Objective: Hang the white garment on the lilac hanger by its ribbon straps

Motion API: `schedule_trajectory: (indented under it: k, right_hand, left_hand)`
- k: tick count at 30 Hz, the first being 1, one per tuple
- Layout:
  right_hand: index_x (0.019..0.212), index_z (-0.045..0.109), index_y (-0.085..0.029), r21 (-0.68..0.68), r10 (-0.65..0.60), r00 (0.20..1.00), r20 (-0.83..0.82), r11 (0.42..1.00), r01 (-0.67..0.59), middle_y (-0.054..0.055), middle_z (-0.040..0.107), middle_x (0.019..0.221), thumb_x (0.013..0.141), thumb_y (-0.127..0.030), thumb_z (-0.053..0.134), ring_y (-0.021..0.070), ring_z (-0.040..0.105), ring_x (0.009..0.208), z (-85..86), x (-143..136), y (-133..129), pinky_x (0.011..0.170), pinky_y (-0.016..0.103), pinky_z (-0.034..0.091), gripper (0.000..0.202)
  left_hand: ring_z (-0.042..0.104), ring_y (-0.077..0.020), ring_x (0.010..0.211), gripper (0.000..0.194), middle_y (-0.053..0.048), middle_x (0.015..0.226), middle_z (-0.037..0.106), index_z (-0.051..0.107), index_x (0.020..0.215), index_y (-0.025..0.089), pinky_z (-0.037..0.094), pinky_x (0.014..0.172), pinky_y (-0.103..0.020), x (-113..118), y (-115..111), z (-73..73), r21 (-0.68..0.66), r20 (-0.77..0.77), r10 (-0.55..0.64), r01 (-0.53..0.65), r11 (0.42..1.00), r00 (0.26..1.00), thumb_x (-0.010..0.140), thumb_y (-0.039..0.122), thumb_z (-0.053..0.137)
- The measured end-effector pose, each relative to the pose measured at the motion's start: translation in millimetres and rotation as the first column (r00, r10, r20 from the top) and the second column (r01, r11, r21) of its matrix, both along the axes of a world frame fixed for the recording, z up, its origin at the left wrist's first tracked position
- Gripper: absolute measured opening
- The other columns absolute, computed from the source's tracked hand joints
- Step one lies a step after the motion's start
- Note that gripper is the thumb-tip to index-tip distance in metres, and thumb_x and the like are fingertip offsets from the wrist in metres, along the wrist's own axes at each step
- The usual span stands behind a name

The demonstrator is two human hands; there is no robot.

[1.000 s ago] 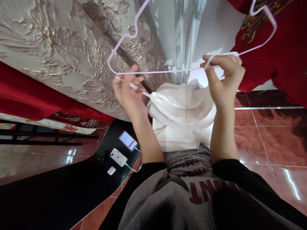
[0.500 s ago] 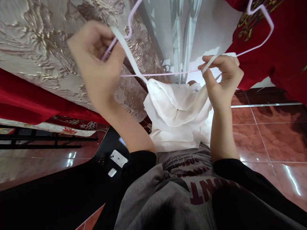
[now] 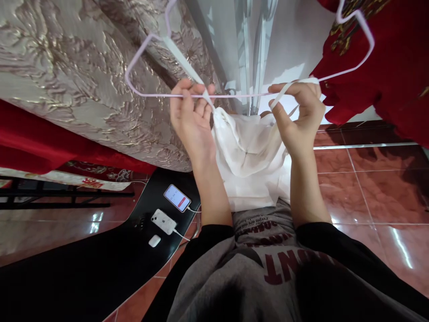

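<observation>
A pale lilac clothes hanger (image 3: 234,96) spans the space before me, its hook above the view. A white garment (image 3: 246,165) hangs below it by thin straps, its lower part against my shirt. The left strap (image 3: 184,60) runs up to the hanger's left shoulder notch. My left hand (image 3: 194,116) has its fingers curled loosely around the bottom bar, beside that strap. My right hand (image 3: 298,112) is closed at the bar's right part, with the right strap (image 3: 283,93) looped over its index finger and meeting the thumb.
On a black bench (image 3: 100,255) at left lie a phone with a lit screen (image 3: 177,197), a white phone (image 3: 163,221) and a small white case (image 3: 154,241). Embossed fabric (image 3: 83,80) hangs at left, red cloth (image 3: 389,67) at right. Red tiles (image 3: 362,192) cover the floor.
My left hand has come down and right from the hanger's upper left side to the bottom bar. The left strap now rests at the hanger's notch. The right hand has shifted slightly left.
</observation>
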State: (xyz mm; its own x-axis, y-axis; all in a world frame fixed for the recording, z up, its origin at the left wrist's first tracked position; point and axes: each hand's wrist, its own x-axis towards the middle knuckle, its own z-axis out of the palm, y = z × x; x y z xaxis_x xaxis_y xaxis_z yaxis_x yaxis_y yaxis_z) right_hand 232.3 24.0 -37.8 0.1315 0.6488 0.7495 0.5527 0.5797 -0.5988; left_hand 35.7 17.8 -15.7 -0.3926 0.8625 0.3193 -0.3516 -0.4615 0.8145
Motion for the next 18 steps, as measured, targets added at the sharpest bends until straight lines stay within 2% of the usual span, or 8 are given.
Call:
schedule_trajectory:
  k: [3,5,6,10,13,16,18]
  right_hand:
    - [0.108,0.068,-0.029,0.19,0.023,0.994,-0.102,0.982,-0.004,0.003,0.069,0.11,0.087,-0.044,0.067,0.0233,0.065,0.112,-3.3,18.7,6.8,0.105,0.048,0.053,0.026]
    - [0.111,0.069,-0.022,0.304,0.033,0.985,-0.168,0.953,0.02,0.005,0.066,0.109,0.086,-0.036,0.068,0.0226,0.064,0.118,-2.0,40.4,11.7,0.105,0.045,0.053,0.028]
    - [0.113,0.069,-0.02,0.313,0.044,0.983,-0.176,0.95,0.013,0.005,0.065,0.109,0.086,-0.031,0.068,0.0214,0.064,0.12,0.4,52.2,13.8,0.105,0.043,0.053,0.03]
    - [0.12,0.066,-0.028,0.228,0.085,0.986,-0.14,0.972,-0.052,-0.003,0.063,0.117,0.083,-0.027,0.073,0.0161,0.065,0.119,21.9,89.2,21.1,0.109,0.036,0.051,0.038]
    - [0.114,0.069,-0.026,0.217,0.055,0.997,-0.06,0.975,-0.041,0.001,0.063,0.107,0.085,-0.036,0.073,0.0186,0.067,0.115,42.8,97.0,28.9,0.113,0.041,0.052,0.031]
    - [0.098,0.071,-0.021,0.075,0.085,0.994,0.063,0.993,-0.09,0.006,0.065,0.089,0.09,-0.045,0.065,0.0204,0.071,0.094,59.1,94.1,35.1,0.098,0.045,0.059,0.025]
    - [0.088,0.071,-0.021,0.011,0.075,0.988,0.135,0.997,-0.077,0.007,0.065,0.08,0.09,-0.047,0.063,0.0215,0.069,0.086,66.6,91.5,35.4,0.089,0.045,0.059,0.027]
  left_hand:
    - [0.067,-0.0191,0.107,0.012,-0.002,0.09,0.062,0.05,0.103,0.024,0.051,0.095,-0.032,6.9,0.5,1.8,-0.043,-0.052,-0.011,0.008,0.999,0.999,0.109,0.02,0.041]
    - [0.069,-0.0215,0.105,0.01,-0.002,0.087,0.061,0.053,0.101,0.026,0.053,0.089,-0.032,1.7,4.2,-0.5,-0.014,-0.065,-0.013,0.012,1.0,0.998,0.109,0.025,0.047]
    - [0.069,-0.0228,0.103,0.009,-0.002,0.087,0.061,0.055,0.099,0.026,0.054,0.087,-0.032,-1.8,6.4,-2.9,0.025,-0.063,-0.026,0.027,0.999,0.998,0.107,0.026,0.05]
    - [0.071,-0.0232,0.092,0.017,-0.003,0.084,0.064,0.057,0.097,0.026,0.056,0.077,-0.03,-10.8,13.3,-11.4,0.129,-0.051,-0.059,0.065,0.99,0.997,0.107,0.019,0.046]
    - [0.071,-0.0204,0.085,0.024,-0.002,0.08,0.063,0.055,0.097,0.024,0.054,0.07,-0.027,-11.9,15.4,-10.3,0.102,-0.046,-0.029,0.034,0.994,0.998,0.108,0.013,0.038]
    - [0.071,-0.0208,0.082,0.024,-0.003,0.08,0.063,0.056,0.095,0.024,0.054,0.069,-0.028,-12.9,15.6,-6.5,0.079,-0.016,-0.037,0.038,0.996,0.999,0.108,0.012,0.04]
    - [0.07,-0.0213,0.08,0.024,-0.003,0.079,0.063,0.057,0.093,0.024,0.054,0.068,-0.029,-13.1,14.9,-4.7,0.08,0.023,-0.045,0.043,0.996,0.999,0.106,0.012,0.042]
